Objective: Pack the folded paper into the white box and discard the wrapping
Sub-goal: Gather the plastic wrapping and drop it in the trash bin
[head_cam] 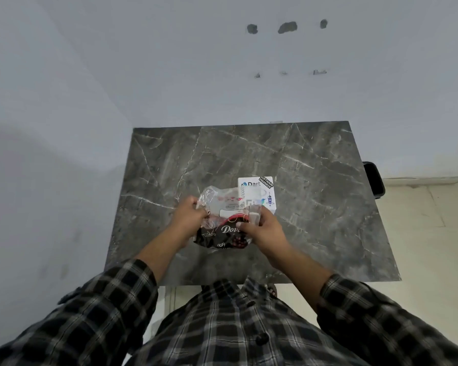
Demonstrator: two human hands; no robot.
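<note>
A crumpled plastic wrapping (221, 223), clear at its far end and dark with a white "Dove" print at its near end, is held over the middle of the grey marble table (315, 207). My left hand (189, 215) pinches its clear left side. My right hand (259, 227) grips its right side, where a pale folded piece (253, 216) shows at my fingertips. Just behind the wrapping, a white box (258, 192) covered with stickers lies flat on the table, its near edge hidden by the plastic.
The table stands against a pale wall at the back and left. A dark object (373, 182) sits off the table's right edge above a light tiled floor. My checked shirt sleeves fill the near foreground.
</note>
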